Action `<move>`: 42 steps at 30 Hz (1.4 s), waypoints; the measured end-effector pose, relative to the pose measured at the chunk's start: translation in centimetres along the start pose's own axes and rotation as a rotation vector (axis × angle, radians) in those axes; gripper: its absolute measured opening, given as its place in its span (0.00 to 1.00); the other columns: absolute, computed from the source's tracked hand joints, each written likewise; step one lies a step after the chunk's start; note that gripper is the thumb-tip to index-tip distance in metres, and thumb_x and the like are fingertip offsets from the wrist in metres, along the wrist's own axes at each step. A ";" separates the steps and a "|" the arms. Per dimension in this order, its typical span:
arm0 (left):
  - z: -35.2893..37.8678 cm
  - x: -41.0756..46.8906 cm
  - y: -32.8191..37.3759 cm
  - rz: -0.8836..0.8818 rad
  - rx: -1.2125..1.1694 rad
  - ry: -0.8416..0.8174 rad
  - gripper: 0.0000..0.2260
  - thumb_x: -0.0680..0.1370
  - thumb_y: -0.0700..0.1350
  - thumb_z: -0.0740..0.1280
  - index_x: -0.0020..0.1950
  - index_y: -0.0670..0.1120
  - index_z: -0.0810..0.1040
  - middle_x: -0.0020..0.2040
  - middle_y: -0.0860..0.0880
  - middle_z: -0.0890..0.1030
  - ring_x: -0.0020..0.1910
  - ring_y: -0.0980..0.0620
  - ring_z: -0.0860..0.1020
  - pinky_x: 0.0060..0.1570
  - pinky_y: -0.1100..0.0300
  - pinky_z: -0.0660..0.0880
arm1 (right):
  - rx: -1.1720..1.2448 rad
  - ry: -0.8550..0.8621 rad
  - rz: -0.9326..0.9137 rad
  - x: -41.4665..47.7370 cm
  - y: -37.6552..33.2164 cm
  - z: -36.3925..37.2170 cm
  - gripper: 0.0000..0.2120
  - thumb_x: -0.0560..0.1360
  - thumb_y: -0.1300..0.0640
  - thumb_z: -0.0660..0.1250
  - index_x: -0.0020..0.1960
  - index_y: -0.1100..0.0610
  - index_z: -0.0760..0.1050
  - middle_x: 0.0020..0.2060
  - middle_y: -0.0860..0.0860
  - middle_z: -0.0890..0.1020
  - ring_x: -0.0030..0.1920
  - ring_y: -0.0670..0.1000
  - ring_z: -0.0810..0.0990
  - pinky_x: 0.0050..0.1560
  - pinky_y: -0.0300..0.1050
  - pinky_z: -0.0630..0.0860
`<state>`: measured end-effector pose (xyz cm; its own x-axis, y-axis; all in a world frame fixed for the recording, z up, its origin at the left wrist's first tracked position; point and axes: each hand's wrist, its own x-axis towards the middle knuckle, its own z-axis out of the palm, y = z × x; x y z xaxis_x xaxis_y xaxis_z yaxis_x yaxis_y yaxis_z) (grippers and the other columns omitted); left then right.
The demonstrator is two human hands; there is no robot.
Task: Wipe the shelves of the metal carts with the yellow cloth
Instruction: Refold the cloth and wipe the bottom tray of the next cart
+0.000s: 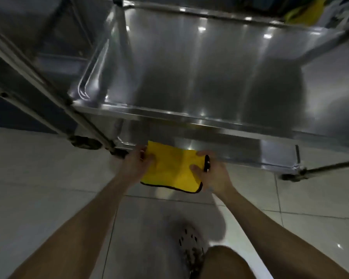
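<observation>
**While both hands grip it, the yellow cloth hangs at the cart's low edge**

As the person stands over the metal cart, the left hand pinches the cloth's left side, its fingers curled onto the fabric. The right hand clasps the opposite side, with the thumb lying on top and the other fingers wrapped round the dark-trimmed border.

The cloth is folded and stretched between the two hands, with dark trim running along its near edge. It is held just in front of the near rim of the lower shelf, and its far edge overlaps that shelf in the view. Whether it touches the metal cannot be told.

Above it, the upper shelf is shiny steel with a raised rim and reflects spots of light. A caster shows at the cart's left corner.

The cart stands on a pale tiled floor. A perforated shoe shows below the forearms. A second metal frame stands just beside the cart on the left.
</observation>
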<state>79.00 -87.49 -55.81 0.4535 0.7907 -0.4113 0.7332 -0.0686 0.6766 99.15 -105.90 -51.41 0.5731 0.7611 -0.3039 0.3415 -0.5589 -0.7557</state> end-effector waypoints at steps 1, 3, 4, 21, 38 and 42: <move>1.5 1.8 -0.7 0.031 0.029 0.022 0.18 0.84 0.49 0.72 0.71 0.44 0.77 0.58 0.43 0.84 0.54 0.41 0.82 0.53 0.49 0.78 | -0.025 -0.006 0.000 1.5 1.4 0.8 0.15 0.80 0.61 0.72 0.65 0.53 0.75 0.38 0.55 0.79 0.37 0.53 0.79 0.36 0.52 0.74; 3.5 5.5 -0.8 0.097 0.013 0.057 0.19 0.84 0.50 0.72 0.72 0.43 0.77 0.60 0.42 0.83 0.57 0.40 0.82 0.58 0.47 0.78 | -0.030 0.035 -0.035 4.8 3.9 1.9 0.16 0.79 0.63 0.70 0.64 0.51 0.73 0.34 0.52 0.75 0.32 0.51 0.75 0.32 0.46 0.70; 4.1 7.3 -0.4 0.130 -0.019 0.067 0.18 0.84 0.51 0.72 0.71 0.44 0.78 0.60 0.43 0.83 0.57 0.40 0.82 0.59 0.45 0.79 | -0.020 0.088 -0.050 6.7 5.0 2.1 0.16 0.79 0.63 0.69 0.63 0.49 0.71 0.33 0.49 0.74 0.32 0.48 0.74 0.31 0.40 0.68; -2.3 10.6 -15.9 -0.025 -0.173 0.506 0.26 0.69 0.73 0.75 0.43 0.51 0.79 0.37 0.51 0.84 0.39 0.47 0.85 0.40 0.50 0.82 | -0.705 0.137 -0.108 18.4 9.6 13.7 0.36 0.81 0.25 0.45 0.86 0.36 0.51 0.87 0.53 0.47 0.86 0.60 0.41 0.79 0.77 0.39; -6.7 17.1 -12.8 0.268 -0.663 0.719 0.16 0.76 0.49 0.70 0.28 0.62 0.81 0.23 0.53 0.76 0.22 0.55 0.76 0.26 0.59 0.76 | -0.835 0.117 -0.260 26.5 4.8 22.6 0.38 0.73 0.17 0.36 0.81 0.25 0.42 0.87 0.48 0.42 0.86 0.58 0.38 0.77 0.79 0.35; -6.5 17.6 -13.2 0.340 -0.643 0.730 0.20 0.77 0.47 0.68 0.24 0.53 0.74 0.22 0.50 0.74 0.20 0.50 0.75 0.25 0.57 0.76 | -0.824 0.108 -0.201 32.6 1.7 21.9 0.40 0.72 0.16 0.36 0.81 0.25 0.42 0.87 0.48 0.42 0.86 0.58 0.37 0.76 0.79 0.33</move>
<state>74.01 -68.74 -68.00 0.0109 0.9819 0.1890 0.1160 -0.1889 0.9751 102.13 -74.80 -75.34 0.4974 0.8591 -0.1208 0.8528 -0.5097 -0.1136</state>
